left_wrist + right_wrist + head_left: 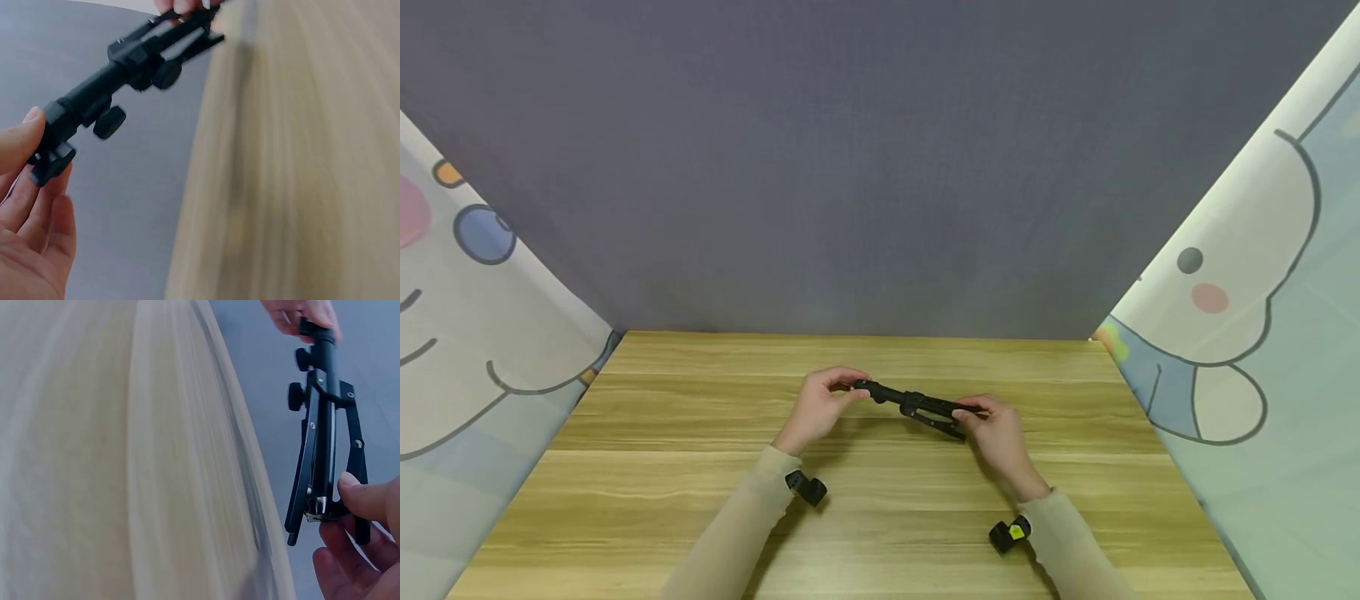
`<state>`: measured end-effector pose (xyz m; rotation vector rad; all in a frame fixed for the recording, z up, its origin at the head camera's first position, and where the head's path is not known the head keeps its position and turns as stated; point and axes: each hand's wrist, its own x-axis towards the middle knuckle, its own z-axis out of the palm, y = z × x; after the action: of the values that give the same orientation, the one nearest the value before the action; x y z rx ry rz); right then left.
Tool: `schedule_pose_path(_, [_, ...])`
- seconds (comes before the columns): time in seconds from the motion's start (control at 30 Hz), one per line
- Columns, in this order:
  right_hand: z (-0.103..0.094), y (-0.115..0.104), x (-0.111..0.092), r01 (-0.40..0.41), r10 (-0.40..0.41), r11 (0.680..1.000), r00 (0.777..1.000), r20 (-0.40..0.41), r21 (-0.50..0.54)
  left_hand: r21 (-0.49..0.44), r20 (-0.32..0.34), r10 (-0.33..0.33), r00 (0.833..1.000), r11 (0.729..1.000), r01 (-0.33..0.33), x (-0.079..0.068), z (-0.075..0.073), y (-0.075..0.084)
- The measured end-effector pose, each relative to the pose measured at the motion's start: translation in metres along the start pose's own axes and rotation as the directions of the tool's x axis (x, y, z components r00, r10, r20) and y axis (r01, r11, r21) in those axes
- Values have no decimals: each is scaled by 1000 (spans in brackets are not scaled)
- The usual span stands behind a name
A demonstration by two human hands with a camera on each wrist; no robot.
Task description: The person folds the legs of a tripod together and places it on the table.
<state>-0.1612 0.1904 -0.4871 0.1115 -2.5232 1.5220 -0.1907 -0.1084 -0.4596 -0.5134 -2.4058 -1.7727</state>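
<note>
A small black tripod stand point(891, 395) with folding legs and side knobs is held between both hands above the table. Its narrow tube end lies in my left hand point(822, 406), pinched by thumb and fingers. At the other end, my right hand point(997, 436) grips the leg end with thumb and fingertips. In the left wrist view, two dark knobs stick out from the tube of the stand point(94, 90). The legs, seen in the right wrist view, are folded along the central shaft, slightly spread on the stand point(326, 425).
The wooden table point(880, 533) spreads under both arms. Behind it rises a grey backdrop point(865, 167). Cartoon-printed curtains point(1232, 392) hang at the left and right sides. A small black wrist camera point(806, 487) is strapped to each wrist.
</note>
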Motion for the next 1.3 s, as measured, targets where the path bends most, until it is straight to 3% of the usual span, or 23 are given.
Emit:
schedule_pose_path(0.27, [-3, 6, 7, 79, -78, 996, 996, 33, -46, 101, 89, -59, 994, 994, 50, -5, -7, -15])
schedule_pose_path(0.5, [-1, 10, 10, 81, -77, 994, 995, 56, -79, 145, 124, -122, 985, 984, 103, -8, -9, -20])
schedule_pose_path(0.87, [-2, 17, 10, -30, 22, 997, 994, 104, 70, 189, 177, -185, 967, 970, 150, -11, -10, -29])
schedule_pose_path(1.13, [-6, 20, 9, -118, 104, 988, 985, 137, 101, 161, 213, -169, 962, 978, 136, -13, -12, -30])
schedule_pose_path(1.3, [-11, 18, 8, -145, 115, 971, 980, 161, 191, 119, 208, -151, 966, 985, 129, -13, -17, -30])
